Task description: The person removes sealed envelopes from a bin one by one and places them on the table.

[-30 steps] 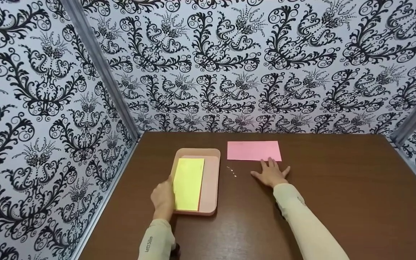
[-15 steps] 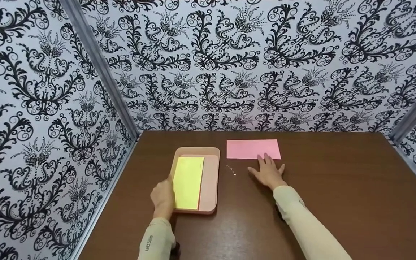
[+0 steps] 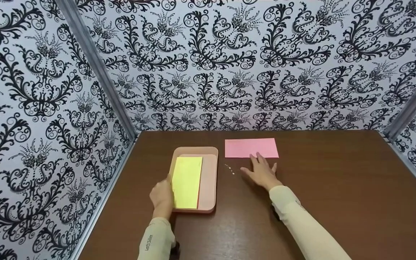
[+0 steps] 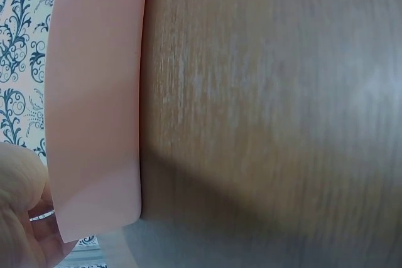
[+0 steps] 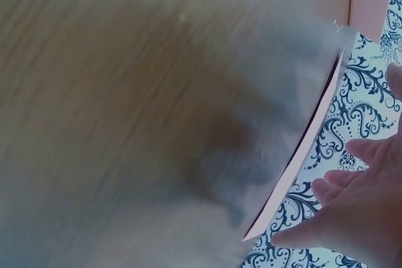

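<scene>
A shallow peach-pink tray [image 3: 208, 187] stands on the table, with a yellow rectangular paper [image 3: 187, 180] lying in its left part. A thin red edge shows beneath the yellow paper. My left hand [image 3: 162, 196] grips the tray's left side; in the left wrist view, part of that hand [image 4: 22, 211] shows beside the tray's wall [image 4: 94, 105]. Near the back edge lies a pink rectangular paper [image 3: 251, 148]. Fingers spread, my right hand [image 3: 262, 173] is at that paper's front edge. From the head view I cannot tell whether its fingertips touch it; the right wrist view shows them spread apart.
The brown table [image 3: 330, 187] ends at a patterned back wall [image 3: 229, 72], with another patterned wall [image 3: 38, 126] on the left. A short row of small bright specks [image 3: 229, 168] lies between the tray and my right hand.
My right hand has moved a little to the left along the pink paper's front edge. My left hand keeps its hold on the tray. The whole head view has shifted slightly.
</scene>
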`<state>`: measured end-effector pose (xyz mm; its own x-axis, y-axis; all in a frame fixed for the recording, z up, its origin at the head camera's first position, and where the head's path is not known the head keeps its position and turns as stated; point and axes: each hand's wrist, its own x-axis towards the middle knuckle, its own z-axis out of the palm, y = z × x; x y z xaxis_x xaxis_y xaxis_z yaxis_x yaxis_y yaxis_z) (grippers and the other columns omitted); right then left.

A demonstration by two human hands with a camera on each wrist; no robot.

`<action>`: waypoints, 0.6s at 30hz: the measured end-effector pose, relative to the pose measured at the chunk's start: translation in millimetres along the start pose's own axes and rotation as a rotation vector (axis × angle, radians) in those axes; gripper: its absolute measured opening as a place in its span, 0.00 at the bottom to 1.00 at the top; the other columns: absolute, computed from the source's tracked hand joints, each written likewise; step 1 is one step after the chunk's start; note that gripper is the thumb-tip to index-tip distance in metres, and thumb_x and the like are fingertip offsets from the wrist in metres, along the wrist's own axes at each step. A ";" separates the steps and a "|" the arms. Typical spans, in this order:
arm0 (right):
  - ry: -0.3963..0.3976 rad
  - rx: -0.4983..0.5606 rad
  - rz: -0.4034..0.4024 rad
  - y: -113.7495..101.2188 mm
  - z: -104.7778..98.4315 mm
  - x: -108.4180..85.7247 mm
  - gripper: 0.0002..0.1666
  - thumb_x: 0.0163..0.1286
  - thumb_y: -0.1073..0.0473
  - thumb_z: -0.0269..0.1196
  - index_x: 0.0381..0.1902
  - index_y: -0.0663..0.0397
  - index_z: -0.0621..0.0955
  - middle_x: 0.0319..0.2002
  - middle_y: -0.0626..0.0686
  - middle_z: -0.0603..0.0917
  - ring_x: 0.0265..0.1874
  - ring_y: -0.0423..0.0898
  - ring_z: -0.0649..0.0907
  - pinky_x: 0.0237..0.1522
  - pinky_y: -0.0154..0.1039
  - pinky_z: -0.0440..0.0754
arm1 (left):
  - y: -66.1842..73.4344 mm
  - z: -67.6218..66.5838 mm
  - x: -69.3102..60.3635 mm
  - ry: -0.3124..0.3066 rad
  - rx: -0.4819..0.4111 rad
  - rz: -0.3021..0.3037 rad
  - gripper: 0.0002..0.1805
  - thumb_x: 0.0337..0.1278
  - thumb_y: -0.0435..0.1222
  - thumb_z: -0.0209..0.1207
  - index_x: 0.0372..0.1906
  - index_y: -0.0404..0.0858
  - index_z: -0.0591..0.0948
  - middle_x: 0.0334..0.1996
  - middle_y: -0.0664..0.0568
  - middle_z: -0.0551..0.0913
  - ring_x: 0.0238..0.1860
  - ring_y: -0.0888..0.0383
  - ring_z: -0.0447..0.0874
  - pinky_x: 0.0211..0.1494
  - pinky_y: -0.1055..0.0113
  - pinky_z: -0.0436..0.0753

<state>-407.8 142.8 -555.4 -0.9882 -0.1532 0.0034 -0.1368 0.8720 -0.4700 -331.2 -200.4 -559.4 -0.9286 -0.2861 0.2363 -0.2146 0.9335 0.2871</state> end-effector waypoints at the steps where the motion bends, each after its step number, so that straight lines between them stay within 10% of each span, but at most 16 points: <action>1: 0.000 -0.001 -0.001 -0.5 0.7 -0.6 0.49 0.70 0.31 0.53 0.77 0.55 0.59 0.79 0.64 0.53 0.77 0.66 0.55 0.68 0.79 0.41 | -0.2 0.4 0.2 0.000 0.000 0.000 0.21 0.61 0.26 0.57 0.57 0.45 0.84 0.29 0.39 0.88 0.26 0.42 0.86 0.25 0.50 0.81; 18: 0.007 0.043 -0.048 -14.0 7.4 -10.1 0.50 0.69 0.29 0.53 0.77 0.53 0.60 0.79 0.61 0.53 0.77 0.64 0.57 0.69 0.78 0.40 | 0.1 1.7 1.1 -0.007 0.000 0.001 0.21 0.63 0.26 0.56 0.58 0.43 0.84 0.28 0.38 0.88 0.25 0.42 0.86 0.24 0.51 0.81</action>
<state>-395.4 128.6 -555.4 -0.9811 -0.1907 0.0330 -0.1809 0.8429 -0.5068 -332.7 -200.2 -560.7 -0.9310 -0.2837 0.2297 -0.2138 0.9337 0.2871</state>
